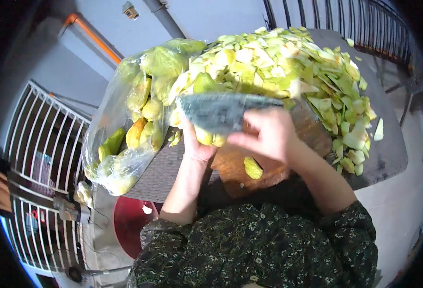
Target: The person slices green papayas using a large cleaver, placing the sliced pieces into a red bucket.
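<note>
My right hand [271, 134] grips a wide dark cleaver [216, 113], blurred by motion, its blade lying across the view toward the left. Just beneath the blade, my left hand [196, 146] is closed around a yellow-green fruit [203, 136]. The cleaver hides most of that fruit and some of the left fingers. Both hands are over a brown wooden board [312, 132], where a small yellow piece [253, 168] lies near the front. Behind the hands spreads a large heap of pale green slices [269, 57].
At the left of the dark table [389, 149] sits a clear plastic bag [120, 180] of whole yellow-green fruits. A red tub [127, 225] stands below the table's left front. Stray slices lie along the right side. A dark railing [365, 24] runs behind.
</note>
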A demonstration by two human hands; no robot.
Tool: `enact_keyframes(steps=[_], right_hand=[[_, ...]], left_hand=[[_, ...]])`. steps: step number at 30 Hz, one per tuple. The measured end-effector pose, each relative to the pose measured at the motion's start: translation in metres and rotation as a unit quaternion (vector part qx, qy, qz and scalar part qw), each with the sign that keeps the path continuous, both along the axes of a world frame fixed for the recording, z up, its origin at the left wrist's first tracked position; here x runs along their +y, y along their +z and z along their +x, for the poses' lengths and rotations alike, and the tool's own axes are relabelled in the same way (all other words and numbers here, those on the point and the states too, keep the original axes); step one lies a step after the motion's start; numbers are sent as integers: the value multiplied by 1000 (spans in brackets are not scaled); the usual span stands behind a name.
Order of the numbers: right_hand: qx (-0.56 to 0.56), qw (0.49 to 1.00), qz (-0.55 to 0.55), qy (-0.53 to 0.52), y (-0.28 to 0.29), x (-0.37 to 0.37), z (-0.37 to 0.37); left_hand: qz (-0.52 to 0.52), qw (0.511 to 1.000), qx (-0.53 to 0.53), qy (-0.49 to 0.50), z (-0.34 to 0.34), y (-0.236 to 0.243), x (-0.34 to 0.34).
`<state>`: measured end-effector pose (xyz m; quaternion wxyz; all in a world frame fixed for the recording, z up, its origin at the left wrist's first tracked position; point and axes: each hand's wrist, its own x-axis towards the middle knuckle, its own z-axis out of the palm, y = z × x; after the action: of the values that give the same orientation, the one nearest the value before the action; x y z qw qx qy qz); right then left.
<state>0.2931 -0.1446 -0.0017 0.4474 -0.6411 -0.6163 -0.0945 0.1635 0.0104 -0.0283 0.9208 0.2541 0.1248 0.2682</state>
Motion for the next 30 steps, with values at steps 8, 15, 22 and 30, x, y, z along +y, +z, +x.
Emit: enact_keyframes(steps=[8, 15, 22, 30], right_hand=[[-99, 991, 3, 91, 1, -3, -35], [-111, 986, 6, 128, 4, -4, -40], [111, 945, -230, -205, 7, 15, 45], [139, 970, -125, -153, 12, -7, 50]], left_hand=[[173, 985, 11, -20, -3, 1, -13], [92, 994, 8, -63, -6, -3, -18], [66, 987, -14, -144, -16, -15, -11], [41, 982, -48, -180, -9, -22, -7]])
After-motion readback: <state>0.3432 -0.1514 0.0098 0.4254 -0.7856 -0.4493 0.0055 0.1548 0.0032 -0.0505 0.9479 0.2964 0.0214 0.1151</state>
